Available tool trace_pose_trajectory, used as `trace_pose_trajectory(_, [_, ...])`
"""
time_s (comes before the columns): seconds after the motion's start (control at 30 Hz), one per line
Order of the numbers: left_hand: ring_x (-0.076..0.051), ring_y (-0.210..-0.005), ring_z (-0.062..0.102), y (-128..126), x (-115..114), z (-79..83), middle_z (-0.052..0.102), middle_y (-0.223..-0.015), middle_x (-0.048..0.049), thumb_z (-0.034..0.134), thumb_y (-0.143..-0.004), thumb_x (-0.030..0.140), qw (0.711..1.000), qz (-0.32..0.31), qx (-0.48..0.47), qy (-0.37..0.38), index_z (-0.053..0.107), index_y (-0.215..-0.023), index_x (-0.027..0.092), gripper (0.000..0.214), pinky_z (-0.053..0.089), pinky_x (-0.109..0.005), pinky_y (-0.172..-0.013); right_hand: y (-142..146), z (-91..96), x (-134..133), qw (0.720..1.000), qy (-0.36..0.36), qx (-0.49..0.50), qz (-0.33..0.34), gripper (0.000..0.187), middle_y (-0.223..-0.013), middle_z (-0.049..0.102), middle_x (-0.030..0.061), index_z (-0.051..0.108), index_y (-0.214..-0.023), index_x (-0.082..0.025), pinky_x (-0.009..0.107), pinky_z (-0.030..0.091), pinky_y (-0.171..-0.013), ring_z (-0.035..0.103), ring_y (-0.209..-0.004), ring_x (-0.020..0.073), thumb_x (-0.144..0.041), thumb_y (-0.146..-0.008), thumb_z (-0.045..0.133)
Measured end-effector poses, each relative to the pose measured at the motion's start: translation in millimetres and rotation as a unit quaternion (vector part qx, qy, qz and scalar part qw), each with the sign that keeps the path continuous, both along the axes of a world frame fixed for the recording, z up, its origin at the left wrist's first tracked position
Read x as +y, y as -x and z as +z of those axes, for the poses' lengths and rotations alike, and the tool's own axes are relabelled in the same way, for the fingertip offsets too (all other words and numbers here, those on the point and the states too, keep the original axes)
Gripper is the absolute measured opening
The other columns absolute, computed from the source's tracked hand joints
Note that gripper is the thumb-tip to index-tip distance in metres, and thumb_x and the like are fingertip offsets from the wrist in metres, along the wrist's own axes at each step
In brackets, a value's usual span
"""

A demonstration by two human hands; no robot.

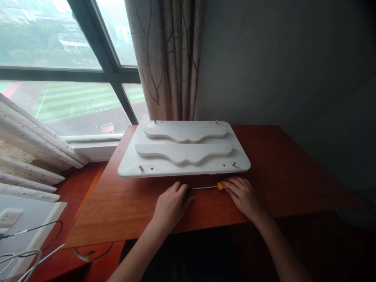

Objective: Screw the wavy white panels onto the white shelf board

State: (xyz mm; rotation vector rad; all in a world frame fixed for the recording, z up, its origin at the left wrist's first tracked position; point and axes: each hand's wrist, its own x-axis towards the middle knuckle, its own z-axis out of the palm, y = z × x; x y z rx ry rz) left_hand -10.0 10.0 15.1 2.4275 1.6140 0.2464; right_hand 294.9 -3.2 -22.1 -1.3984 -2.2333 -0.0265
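A white wooden panel with two wavy white boards and wooden dowels lies on a reddish-brown table. In front of it lies a screwdriver with a metal shaft and an orange-yellow handle. My left hand rests on the table with its fingers curled around the shaft's dark tip end. My right hand closes over the handle end, the orange part showing at its fingertips.
A patterned curtain hangs behind the panel beside a large window. A grey wall stands at the back right. At lower left are a wall socket and loose cables.
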Motion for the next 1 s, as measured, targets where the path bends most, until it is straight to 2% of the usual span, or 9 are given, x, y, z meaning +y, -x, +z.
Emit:
trace_pose_trajectory(0.27, [-0.022,-0.09,0.068,2.4,-2.4,1.9,0.064,-0.103,-0.0045,0.051,-0.102,0.027,1.0,0.003,-0.002,-0.003,0.063,-0.114,0.025,0.017,0.05,-0.03,-0.07,-3.5,4.1,-0.7,1.0,0.009,0.009,0.005,0.028,-0.116,0.073,0.0067,0.071,-0.121,-0.024,0.041,0.052,-0.09,0.067,-0.104,0.0231,-0.016,-0.1,0.055])
trace_pose_trajectory(0.8, [-0.024,-0.096,0.067,8.3,-6.0,-2.6,0.062,-0.107,-0.0065,0.05,-0.1,0.024,1.0,0.009,-0.009,-0.022,0.061,-0.12,0.024,0.023,0.053,-0.033,-0.073,-9.4,6.8,-3.0,1.0,0.019,0.007,0.011,0.028,-0.113,0.074,0.0069,0.072,-0.119,-0.027,0.041,0.055,-0.088,0.068,-0.102,0.0241,-0.016,-0.099,0.055])
trace_pose_trajectory(0.9, [-0.024,-0.102,0.065,5.9,-4.6,-2.9,0.061,-0.114,-0.0075,0.05,-0.1,0.024,0.999,-0.006,-0.035,-0.029,0.058,-0.125,0.025,0.026,0.055,-0.033,-0.08,-10.4,6.1,-3.2,1.0,0.022,0.007,0.009,0.029,-0.115,0.073,0.0073,0.072,-0.119,-0.027,0.042,0.055,-0.09,0.068,-0.104,0.0242,-0.016,-0.098,0.055])
trace_pose_trajectory(1.0, [-0.023,-0.102,0.065,4.3,-2.5,-3.0,0.061,-0.115,-0.0077,0.046,-0.102,0.026,0.998,-0.036,-0.05,-0.028,0.06,-0.121,0.025,0.023,0.055,-0.033,-0.081,-9.9,6.9,-3.5,1.0,0.019,0.004,0.0,0.029,-0.118,0.073,0.0081,0.071,-0.122,-0.026,0.044,0.055,-0.091,0.068,-0.107,0.0254,-0.018,-0.097,0.057])
